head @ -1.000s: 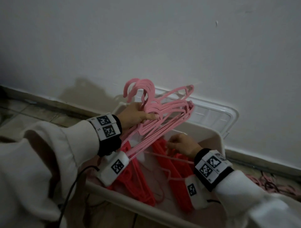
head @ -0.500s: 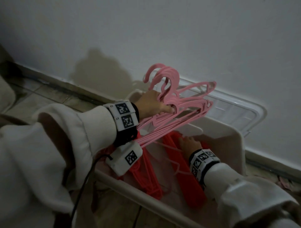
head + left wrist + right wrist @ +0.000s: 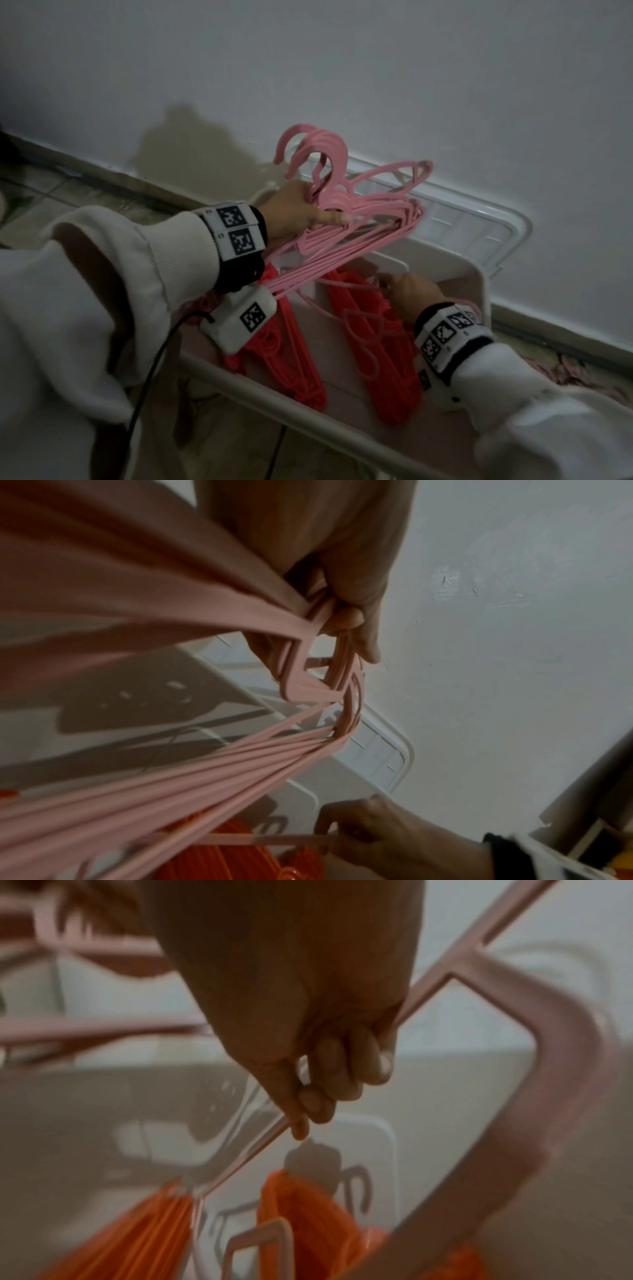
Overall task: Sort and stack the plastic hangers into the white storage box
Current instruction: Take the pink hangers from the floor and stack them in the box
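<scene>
— White plastic, that's the biggest thing down there: the storage box [image 3: 359,442] on the floor against the wall [image 3: 445,85], with its clear lid [image 3: 479,222] leaning up behind it. See it?

— I do. What's inside?

— Two stacks of red hangers [image 3: 387,370], lying side by side along the bottom, one toward the left wall of the box, one toward the right.

— And the pale ones?

— A bundle of pink hangers [image 3: 359,226] is held above the box, hooks up near the wall and the long bars slanting back down toward the left wrist. The left hand [image 3: 298,212] is clenched around their necks, thumb pressed across the front; the left wrist view shows the fingers wrapped right round the bunch.

— The other hand?

— The right hand [image 3: 411,294] is low inside the box, just over the right-hand red stack. Its fingers are curled round the thin bar of a single pink hanger [image 3: 462,969], pinching it; that one sits apart from the bundle above.

— Anything else?

— Both sleeves are white, with marker bands at the wrists, and a black cable [image 3: 150,377] hangs from the left one.
</scene>
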`<state>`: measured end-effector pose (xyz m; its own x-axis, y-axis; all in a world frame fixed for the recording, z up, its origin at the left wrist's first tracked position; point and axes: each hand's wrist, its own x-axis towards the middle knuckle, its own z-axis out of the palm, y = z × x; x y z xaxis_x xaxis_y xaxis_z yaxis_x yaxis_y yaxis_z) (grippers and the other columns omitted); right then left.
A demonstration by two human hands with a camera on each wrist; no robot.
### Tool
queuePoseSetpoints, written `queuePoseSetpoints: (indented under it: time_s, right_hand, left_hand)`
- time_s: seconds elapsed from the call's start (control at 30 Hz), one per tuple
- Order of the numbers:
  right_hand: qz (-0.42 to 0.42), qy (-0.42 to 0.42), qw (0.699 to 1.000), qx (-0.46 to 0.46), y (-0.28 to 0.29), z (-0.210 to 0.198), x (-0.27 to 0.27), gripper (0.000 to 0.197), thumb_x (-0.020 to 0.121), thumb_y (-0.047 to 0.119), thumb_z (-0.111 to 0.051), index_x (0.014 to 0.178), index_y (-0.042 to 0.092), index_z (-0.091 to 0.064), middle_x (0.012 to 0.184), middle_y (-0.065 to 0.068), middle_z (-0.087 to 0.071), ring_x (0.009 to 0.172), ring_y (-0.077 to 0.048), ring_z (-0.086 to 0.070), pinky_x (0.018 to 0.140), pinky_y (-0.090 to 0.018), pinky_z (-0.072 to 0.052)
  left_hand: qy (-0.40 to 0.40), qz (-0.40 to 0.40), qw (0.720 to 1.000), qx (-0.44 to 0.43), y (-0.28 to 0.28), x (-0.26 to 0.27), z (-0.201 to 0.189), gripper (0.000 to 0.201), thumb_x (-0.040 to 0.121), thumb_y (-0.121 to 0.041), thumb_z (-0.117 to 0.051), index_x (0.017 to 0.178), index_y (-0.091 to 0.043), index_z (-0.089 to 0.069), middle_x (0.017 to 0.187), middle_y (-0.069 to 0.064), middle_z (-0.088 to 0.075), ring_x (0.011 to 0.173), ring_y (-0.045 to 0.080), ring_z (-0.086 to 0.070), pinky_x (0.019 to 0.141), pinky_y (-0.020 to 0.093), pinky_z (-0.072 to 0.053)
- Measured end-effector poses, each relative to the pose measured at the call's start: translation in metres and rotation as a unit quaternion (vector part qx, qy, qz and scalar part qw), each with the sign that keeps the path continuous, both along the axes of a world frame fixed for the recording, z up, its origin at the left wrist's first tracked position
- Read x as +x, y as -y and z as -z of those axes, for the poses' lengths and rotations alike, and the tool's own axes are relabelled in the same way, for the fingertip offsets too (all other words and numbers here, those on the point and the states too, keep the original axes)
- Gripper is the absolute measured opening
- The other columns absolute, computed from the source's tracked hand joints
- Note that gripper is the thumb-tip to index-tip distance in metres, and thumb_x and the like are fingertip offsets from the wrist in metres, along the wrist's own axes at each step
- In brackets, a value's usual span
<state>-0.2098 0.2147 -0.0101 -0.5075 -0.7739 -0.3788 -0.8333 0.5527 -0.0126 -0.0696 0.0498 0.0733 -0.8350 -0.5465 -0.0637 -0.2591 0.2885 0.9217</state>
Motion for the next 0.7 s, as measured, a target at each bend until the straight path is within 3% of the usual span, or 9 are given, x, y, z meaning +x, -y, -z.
queuePoseSetpoints:
  time_s: [0.1, 0.17, 0.23, 0.37, 0.43, 0.5, 0.57, 0.63, 0.7]
  right_hand:
    - [-0.001, -0.056, 0.998, -0.039, -0.015, -0.029, -0.005, 0.034, 0.094, 0.045, -0.04, 0.113, 0.027, -0.062, 0.113, -0.012, -0.064, 0.105, -0.03, -0.06, 0.079, -0.034, -0.046]
    - [-0.002, -0.075, 0.996, -0.053, -0.027, -0.049, -0.011, 0.04, 0.091, 0.056, -0.039, 0.079, 0.029, -0.066, 0.096, -0.01, -0.068, 0.096, -0.027, -0.063, 0.071, -0.029, -0.043]
    - [0.007, -0.076, 0.994, -0.074, -0.039, -0.067, -0.018, 0.052, 0.087, 0.063, -0.038, 0.055, 0.025, -0.053, 0.079, -0.006, -0.066, 0.085, -0.026, -0.064, 0.066, -0.028, -0.041]
    - [0.028, 0.006, 0.986, -0.166, -0.066, -0.089, -0.037, 0.046, 0.081, 0.056, -0.056, 0.052, 0.02, -0.054, 0.053, 0.002, -0.053, 0.058, -0.016, -0.053, 0.055, -0.028, -0.035]
    - [0.013, 0.092, 0.973, -0.212, -0.077, -0.094, -0.044, 0.046, 0.074, 0.05, -0.065, 0.049, 0.013, -0.055, 0.044, 0.006, -0.042, 0.046, -0.007, -0.041, 0.051, -0.017, -0.029]
    - [-0.016, 0.113, 0.968, -0.224, -0.083, -0.098, -0.046, 0.035, 0.067, 0.043, -0.073, 0.054, 0.012, -0.063, 0.046, 0.009, -0.046, 0.048, -0.004, -0.045, 0.057, -0.012, -0.03]
    - [-0.044, 0.088, 0.97, -0.221, -0.086, -0.1, -0.044, 0.026, 0.062, 0.041, -0.079, 0.055, 0.021, -0.064, 0.05, 0.011, -0.049, 0.059, 0.006, -0.051, 0.07, -0.011, -0.023]
    - [-0.059, 0.059, 0.968, -0.237, -0.088, -0.1, -0.042, 0.032, 0.054, 0.058, -0.076, 0.051, 0.031, -0.058, 0.052, 0.013, -0.049, 0.065, 0.006, -0.052, 0.077, -0.021, -0.018]
    - [-0.07, 0.024, 0.966, -0.248, -0.09, -0.101, -0.043, 0.038, 0.043, 0.081, -0.054, 0.049, 0.043, -0.049, 0.055, 0.015, -0.051, 0.063, 0.001, -0.048, 0.077, -0.023, -0.016]
  left_hand:
    - [-0.005, -0.017, 1.0, -0.003, 0.0, 0.001, -0.003, 0.036, 0.077, -0.021, -0.074, 0.055, -0.012, -0.047, 0.035, -0.011, -0.043, 0.033, -0.002, -0.037, 0.041, 0.007, -0.032]
    - [-0.013, -0.028, 0.999, -0.005, 0.004, 0.001, -0.006, 0.037, 0.078, -0.023, -0.074, 0.053, -0.014, -0.048, 0.036, -0.01, -0.045, 0.033, -0.001, -0.039, 0.042, 0.01, -0.035]
    - [-0.016, -0.032, 0.999, -0.02, 0.008, 0.002, -0.009, 0.038, 0.078, -0.025, -0.073, 0.052, -0.014, -0.047, 0.041, -0.008, -0.045, 0.036, 0.001, -0.039, 0.046, 0.012, -0.036]
    - [-0.009, -0.017, 0.999, -0.038, 0.019, 0.005, -0.013, 0.043, 0.066, -0.046, -0.077, 0.058, -0.01, -0.055, 0.046, -0.008, -0.051, 0.045, 0.006, -0.044, 0.055, 0.02, -0.038]
    - [-0.005, -0.021, 0.999, -0.048, 0.025, 0.006, -0.012, 0.064, 0.051, -0.06, -0.074, 0.073, -0.001, -0.063, 0.058, 0.002, -0.055, 0.053, 0.014, -0.047, 0.061, 0.027, -0.039]
    - [0.002, -0.021, 0.999, -0.045, 0.029, 0.008, -0.011, 0.074, 0.048, -0.062, -0.072, 0.081, 0.003, -0.065, 0.064, 0.007, -0.057, 0.058, 0.017, -0.049, 0.063, 0.028, -0.04]
    - [0.025, -0.016, 0.998, -0.05, 0.032, 0.011, -0.01, 0.066, 0.053, -0.059, -0.075, 0.075, 0.002, -0.064, 0.064, 0.009, -0.056, 0.058, 0.018, -0.049, 0.062, 0.028, -0.04]
    - [0.043, -0.021, 0.997, -0.064, 0.038, 0.013, -0.006, 0.065, 0.063, -0.055, -0.075, 0.078, 0.007, -0.065, 0.065, 0.01, -0.057, 0.06, 0.019, -0.05, 0.062, 0.028, -0.04]
    - [0.058, -0.034, 0.995, -0.07, 0.041, 0.015, -0.004, 0.068, 0.069, -0.053, -0.073, 0.089, 0.011, -0.065, 0.071, 0.014, -0.06, 0.064, 0.021, -0.053, 0.062, 0.028, -0.042]
